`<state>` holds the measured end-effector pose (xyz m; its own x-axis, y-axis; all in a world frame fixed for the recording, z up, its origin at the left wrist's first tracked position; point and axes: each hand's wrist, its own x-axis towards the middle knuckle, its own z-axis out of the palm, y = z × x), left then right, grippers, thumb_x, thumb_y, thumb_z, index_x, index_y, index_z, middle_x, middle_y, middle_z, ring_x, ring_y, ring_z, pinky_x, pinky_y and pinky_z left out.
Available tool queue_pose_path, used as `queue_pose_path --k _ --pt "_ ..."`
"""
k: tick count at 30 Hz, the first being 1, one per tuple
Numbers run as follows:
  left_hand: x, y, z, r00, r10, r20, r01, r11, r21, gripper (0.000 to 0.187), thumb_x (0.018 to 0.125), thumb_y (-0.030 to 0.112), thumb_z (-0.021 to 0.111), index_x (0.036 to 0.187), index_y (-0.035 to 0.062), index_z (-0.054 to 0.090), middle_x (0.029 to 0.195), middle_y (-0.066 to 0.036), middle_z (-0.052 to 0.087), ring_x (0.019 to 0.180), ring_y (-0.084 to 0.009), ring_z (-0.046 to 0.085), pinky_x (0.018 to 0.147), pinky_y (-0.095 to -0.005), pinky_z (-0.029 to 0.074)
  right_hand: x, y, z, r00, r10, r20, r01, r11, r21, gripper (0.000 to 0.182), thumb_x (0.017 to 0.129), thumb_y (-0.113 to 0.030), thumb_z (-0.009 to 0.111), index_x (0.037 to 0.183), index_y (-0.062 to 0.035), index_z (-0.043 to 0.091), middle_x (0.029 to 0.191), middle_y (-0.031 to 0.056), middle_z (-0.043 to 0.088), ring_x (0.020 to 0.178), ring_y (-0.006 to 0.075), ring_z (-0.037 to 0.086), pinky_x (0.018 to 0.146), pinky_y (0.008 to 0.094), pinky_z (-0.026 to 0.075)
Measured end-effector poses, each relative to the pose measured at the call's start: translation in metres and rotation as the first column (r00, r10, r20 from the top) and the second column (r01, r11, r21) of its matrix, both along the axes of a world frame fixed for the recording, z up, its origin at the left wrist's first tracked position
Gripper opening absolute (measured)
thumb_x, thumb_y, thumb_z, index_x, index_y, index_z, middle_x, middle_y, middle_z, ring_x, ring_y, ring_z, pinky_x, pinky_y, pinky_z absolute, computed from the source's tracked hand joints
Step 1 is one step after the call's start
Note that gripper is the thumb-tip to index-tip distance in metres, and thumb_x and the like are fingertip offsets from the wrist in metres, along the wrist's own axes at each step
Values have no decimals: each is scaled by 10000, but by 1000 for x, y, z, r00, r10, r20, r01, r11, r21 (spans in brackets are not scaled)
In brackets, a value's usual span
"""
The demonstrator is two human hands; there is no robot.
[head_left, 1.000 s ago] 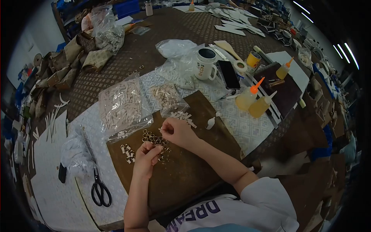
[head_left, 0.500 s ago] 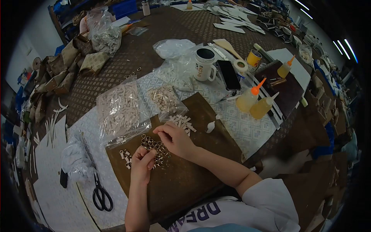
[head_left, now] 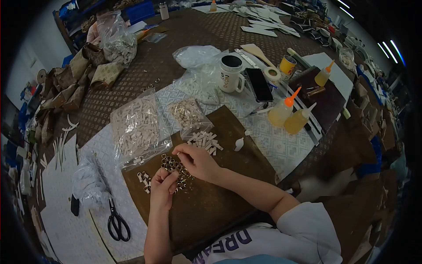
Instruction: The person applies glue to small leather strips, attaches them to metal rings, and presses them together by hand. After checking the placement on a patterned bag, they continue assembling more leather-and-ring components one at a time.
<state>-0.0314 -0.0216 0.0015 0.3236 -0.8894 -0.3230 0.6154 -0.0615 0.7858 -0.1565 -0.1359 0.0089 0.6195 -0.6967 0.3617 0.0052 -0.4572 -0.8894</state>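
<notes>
My left hand is closed in a pinch at the near-left side of a pile of small metal rings. What it holds is too small to make out. Over the far-right edge of the pile, my right hand has its thumb and fingers pinched together, with a tiny pale bit at the fingertips. Beyond it lies a heap of short pale strips. Several rings with pale strips attached lie left of my left hand. All of this rests on a brown sheet.
Clear bags of pale strips and of ringed pieces lie beyond the sheet. Black-handled scissors are at left. A mug, a phone and glue bottles stand or lie at right.
My right hand has shifted slightly, its fingertips still pinched near the strips. My left hand stays pinched in about the same place; the whole view has moved a little.
</notes>
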Motion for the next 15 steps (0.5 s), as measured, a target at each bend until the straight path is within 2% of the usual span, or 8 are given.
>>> queue_pose_path --k 3,5,6,8,9,12,15 --pt "0 0 0 1000 3 0 -3 1000 0 385 798 -47 604 634 152 320 728 -23 555 450 -31 347 390 -178 235 1 -1 -5 999 6 38 -4 999 -44 115 873 -18 533 968 -27 596 790 76 596 606 142 532 555 271 421" --pt "-1 0 1 1000 4 -2 -4 1000 5 384 798 -49 602 633 151 319 729 -24 555 452 -31 350 391 -177 238 0 -1 -4 1000 19 4 -19 999 -37 104 875 -33 522 959 -28 583 841 97 611 717 227 576 633 317 451" --pt "-1 -1 1 1000 -4 17 4 1000 9 387 811 -36 597 637 160 312 672 6 494 442 -32 338 392 -183 235 0 -1 -3 1000 26 -13 -26 999 -33 100 876 -40 517 955 -28 576 866 107 618 773 269 598 672 339 466" --pt "-1 -1 0 998 -20 56 19 1000 19 394 837 -8 585 644 178 297 558 66 372 422 -34 315 394 -196 229 -1 0 0 999 33 -29 -35 998 -49 100 873 -39 520 954 -26 578 877 107 619 791 275 597 687 343 467" --pt "-1 -1 1 998 -17 56 15 1000 19 394 837 -9 584 643 178 296 557 66 372 422 -34 314 395 -195 229 -1 0 0 999 37 -37 -39 998 -57 100 871 -38 522 953 -25 579 883 107 620 800 279 596 694 345 468" --pt "-1 -2 0 998 -7 60 6 1000 20 396 839 -11 582 642 177 295 555 65 372 421 -33 314 395 -195 229 -1 0 1 999 42 -31 -43 998 -52 100 870 -38 523 952 -25 580 894 107 619 812 278 595 699 345 467" --pt "0 -1 -2 998 -1 68 -1 1000 26 397 841 -13 579 641 178 293 555 65 372 421 -33 315 395 -195 230 0 -2 -4 999 29 16 -28 997 -66 127 873 -28 531 974 -28 606 848 84 610 696 172 572 606 281 446"
